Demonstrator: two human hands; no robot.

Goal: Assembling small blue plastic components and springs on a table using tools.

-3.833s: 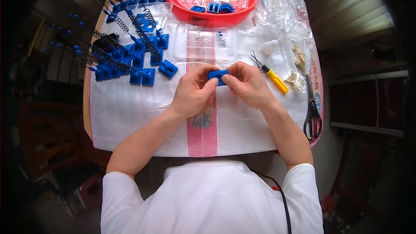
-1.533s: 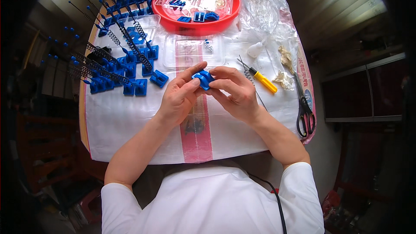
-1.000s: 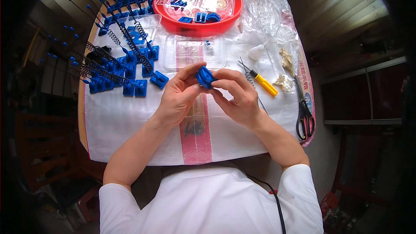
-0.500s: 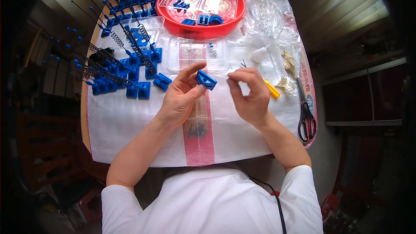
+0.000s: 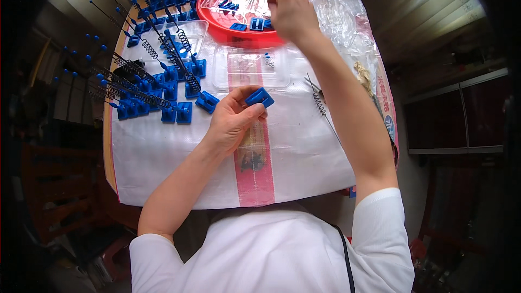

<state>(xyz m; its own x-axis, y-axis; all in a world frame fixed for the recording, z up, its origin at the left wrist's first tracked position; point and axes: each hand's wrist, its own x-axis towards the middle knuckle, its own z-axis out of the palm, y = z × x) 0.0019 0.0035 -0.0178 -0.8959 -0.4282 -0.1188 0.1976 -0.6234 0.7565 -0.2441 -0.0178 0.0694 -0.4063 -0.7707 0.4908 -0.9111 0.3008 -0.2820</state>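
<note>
A table draped in a white woven sheet (image 5: 298, 165) with a pink stripe fills the middle of a dim room; a dark cabinet (image 5: 437, 119) stands beyond its right side. Along the table's left and far left, many small blue bases (image 5: 169, 93) are crowded together, a number of them bearing upright black coil springs (image 5: 182, 68) and thin rods. At the far edge sits a round red basin (image 5: 241, 38) with clear plastic trays and a few blue parts inside. Nearer, a shallow clear container (image 5: 220, 68) holds some tiny pieces. To the right lie a loose coil spring (image 5: 319, 104) and a crumpled clear plastic bag (image 5: 331, 8). The person's right forearm (image 5: 347, 108) crosses this side, hiding part of the table.

A blue block (image 5: 260, 97) is gripped between the thumb and fingers of the left hand (image 5: 234, 119), near the table's centre, just on the near side of the clear container. The right hand (image 5: 296, 17), well apart from the block, is over the basin's right side, fingers curled and blurred; whether it grasps anything cannot be told.
</note>
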